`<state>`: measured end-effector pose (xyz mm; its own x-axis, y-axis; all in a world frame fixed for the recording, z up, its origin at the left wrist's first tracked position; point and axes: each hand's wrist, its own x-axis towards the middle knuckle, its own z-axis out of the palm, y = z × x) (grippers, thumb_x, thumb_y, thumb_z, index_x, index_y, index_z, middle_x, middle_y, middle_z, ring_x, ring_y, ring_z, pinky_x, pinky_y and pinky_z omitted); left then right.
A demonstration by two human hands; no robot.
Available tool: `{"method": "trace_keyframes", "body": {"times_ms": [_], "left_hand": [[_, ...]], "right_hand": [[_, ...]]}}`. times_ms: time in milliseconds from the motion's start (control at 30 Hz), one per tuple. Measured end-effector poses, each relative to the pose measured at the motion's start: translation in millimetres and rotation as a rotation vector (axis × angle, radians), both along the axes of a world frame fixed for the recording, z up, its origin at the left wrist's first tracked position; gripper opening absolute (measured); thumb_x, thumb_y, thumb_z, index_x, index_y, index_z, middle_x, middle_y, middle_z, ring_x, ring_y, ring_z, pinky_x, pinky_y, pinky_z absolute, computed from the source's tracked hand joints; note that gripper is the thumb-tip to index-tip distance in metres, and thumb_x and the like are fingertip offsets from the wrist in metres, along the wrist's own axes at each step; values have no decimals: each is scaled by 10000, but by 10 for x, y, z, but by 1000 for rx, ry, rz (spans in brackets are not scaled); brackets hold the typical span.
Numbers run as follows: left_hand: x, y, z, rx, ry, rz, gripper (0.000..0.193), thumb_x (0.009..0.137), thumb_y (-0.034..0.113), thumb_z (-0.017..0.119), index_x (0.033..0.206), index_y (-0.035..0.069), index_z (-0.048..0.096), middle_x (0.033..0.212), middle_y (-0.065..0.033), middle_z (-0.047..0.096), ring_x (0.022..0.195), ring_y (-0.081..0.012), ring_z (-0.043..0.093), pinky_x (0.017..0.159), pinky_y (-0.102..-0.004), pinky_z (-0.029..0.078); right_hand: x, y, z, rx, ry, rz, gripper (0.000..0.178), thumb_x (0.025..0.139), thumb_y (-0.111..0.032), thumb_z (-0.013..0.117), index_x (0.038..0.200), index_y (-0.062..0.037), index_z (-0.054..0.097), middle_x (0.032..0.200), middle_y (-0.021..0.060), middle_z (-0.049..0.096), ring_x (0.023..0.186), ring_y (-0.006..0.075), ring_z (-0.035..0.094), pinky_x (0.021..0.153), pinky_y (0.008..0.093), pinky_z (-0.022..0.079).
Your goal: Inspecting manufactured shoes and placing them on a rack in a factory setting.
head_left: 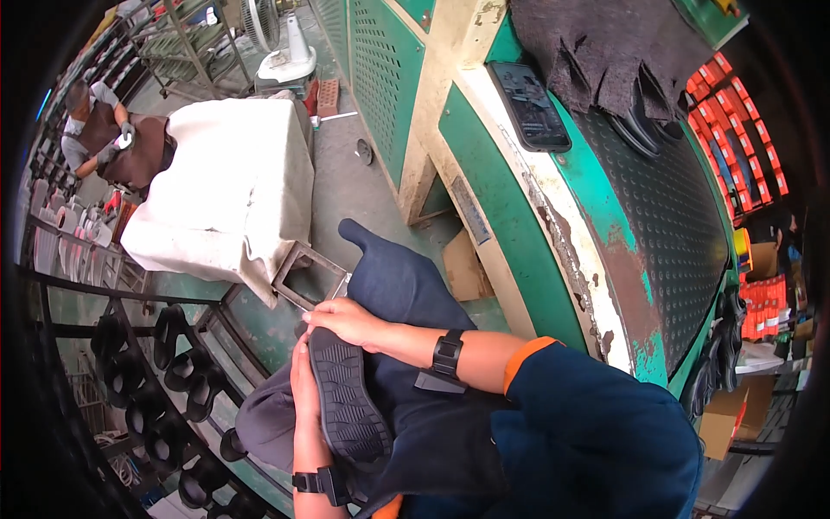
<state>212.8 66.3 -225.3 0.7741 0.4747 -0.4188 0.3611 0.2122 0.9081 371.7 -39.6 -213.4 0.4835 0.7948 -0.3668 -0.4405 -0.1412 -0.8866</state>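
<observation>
A black shoe (349, 402) rests over my lap with its ridged sole facing up; its upper is hidden beneath. Along the shoe's left edge lies my left hand (304, 381), gripping it with the fingers pointing toward the far end. My right hand (346, 323) reaches across from the right and is closed on that far end, where its fingertips come close to those of my left hand. What the fingertips press on is too small to make out. Both wrists wear black straps. Dark cloth (406, 277) covers my legs under the shoe.
Black shoes hang on a metal rack (207, 346) at left. A cloth-covered block (233, 182) and metal frame (311, 275) stand ahead. On the right, a green machine (510, 216) carries a phone (529, 105) and dark felt (605, 52). A co-worker (108, 130) sits far left.
</observation>
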Motion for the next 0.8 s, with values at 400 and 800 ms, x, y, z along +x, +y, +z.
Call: {"method": "trace_keyframes", "body": {"times_ms": [400,800], "left_hand": [[31,-133,120,-583,-281,47,799,1043,543,384,1621,64,111,1631,-200,252,1471,-295,335,1202,-394,275],[-82,-67,-81,49,110,-87,592,1102,397,274,1420,-34,526,1469,-180,515,1360,-262,473,1148,-365,323]], "right_hand": [[-70,-33,-131,63,270,-22,281,958,-310,630,866,-51,690,787,-12,643,712,89,591,662,243,468],[-105,-78,-243,46,132,-92,321,971,-301,616,845,-19,705,828,29,686,773,98,628,708,251,491]]}}
